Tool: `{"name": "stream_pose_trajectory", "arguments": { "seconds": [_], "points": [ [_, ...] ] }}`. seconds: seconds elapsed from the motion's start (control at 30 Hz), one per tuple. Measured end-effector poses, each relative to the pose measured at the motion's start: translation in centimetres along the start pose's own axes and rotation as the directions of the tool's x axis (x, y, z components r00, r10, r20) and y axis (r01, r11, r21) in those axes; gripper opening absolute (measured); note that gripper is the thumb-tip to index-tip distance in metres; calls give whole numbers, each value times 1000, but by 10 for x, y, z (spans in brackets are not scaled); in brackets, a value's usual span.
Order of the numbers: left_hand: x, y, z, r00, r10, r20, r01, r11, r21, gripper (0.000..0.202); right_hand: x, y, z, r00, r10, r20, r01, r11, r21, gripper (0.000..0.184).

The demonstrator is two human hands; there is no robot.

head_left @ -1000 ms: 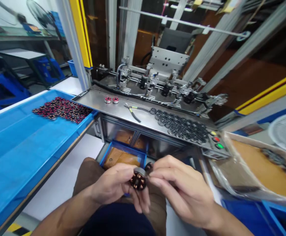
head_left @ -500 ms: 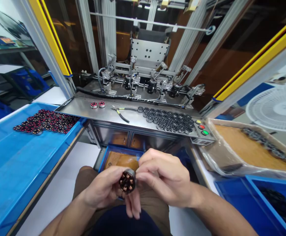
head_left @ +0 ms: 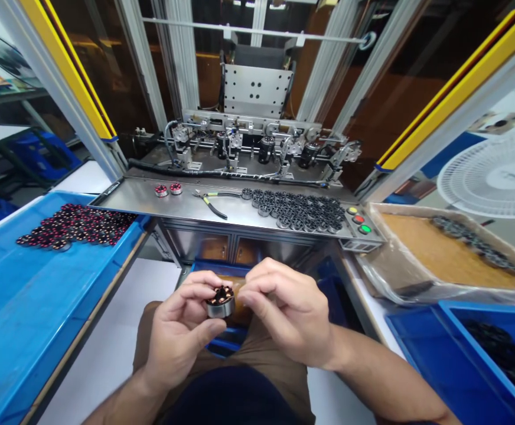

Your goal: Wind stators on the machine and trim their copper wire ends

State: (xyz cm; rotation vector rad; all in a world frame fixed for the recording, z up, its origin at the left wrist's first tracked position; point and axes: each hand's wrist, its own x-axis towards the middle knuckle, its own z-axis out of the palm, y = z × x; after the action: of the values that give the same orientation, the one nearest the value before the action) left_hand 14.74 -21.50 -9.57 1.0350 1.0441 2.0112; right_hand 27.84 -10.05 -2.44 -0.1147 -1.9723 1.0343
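My left hand (head_left: 178, 330) grips a small round motor (head_left: 221, 301) with a silver rim and copper windings, held over my lap. My right hand (head_left: 284, 310) is closed in a pinch right beside the motor, fingertips touching its right edge. What the right fingers hold, if anything, is hidden. Both hands sit in front of the steel shelf (head_left: 160, 203) of the machine.
A heap of black ring parts (head_left: 297, 209) and pliers (head_left: 211, 203) lie on the shelf, with two red-topped motors (head_left: 168, 189) at its left. A blue tray (head_left: 40, 277) with several dark motors (head_left: 71, 224) stands left. Buttons (head_left: 358, 219), a lined box (head_left: 439, 254) and blue bins (head_left: 474, 360) are right.
The motor has turned from facing me to windings upward with its silver rim showing. Both hands rose slightly, and my view shifted right and up toward the machine.
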Motion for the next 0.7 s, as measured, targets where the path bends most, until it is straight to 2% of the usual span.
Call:
{"name": "stream_pose_trajectory", "arguments": {
  "seconds": [0.07,0.13,0.2,0.27,0.33,0.47,0.57,0.7],
  "points": [
    [2,0,-2,999,-37,-6,37,999,-35,27,-4,-2,6,992,117,-56,-115,992,48,15],
    [5,0,-4,997,-75,-10,74,993,-90,25,-10,-2,14,949,313,-37,-303,938,170,20],
    [8,0,-5,996,-85,-11,83,986,-144,23,-18,0,22,869,489,75,-485,810,330,23],
    [11,0,-5,996,-89,-3,87,979,-187,23,-25,6,31,794,577,192,-591,660,464,26],
    [12,0,-5,995,-99,7,98,971,-220,23,-31,12,37,757,605,247,-625,559,545,28],
    [12,0,-7,994,-110,17,111,967,-231,23,-37,21,40,731,608,310,-621,402,673,30],
    [10,-2,-11,995,-89,41,95,979,-180,24,-37,23,40,727,559,399,-615,272,740,41],
    [9,-3,-14,989,-18,146,26,998,-58,26,-37,25,43,757,489,433,-605,273,748,36]
  ]
}}
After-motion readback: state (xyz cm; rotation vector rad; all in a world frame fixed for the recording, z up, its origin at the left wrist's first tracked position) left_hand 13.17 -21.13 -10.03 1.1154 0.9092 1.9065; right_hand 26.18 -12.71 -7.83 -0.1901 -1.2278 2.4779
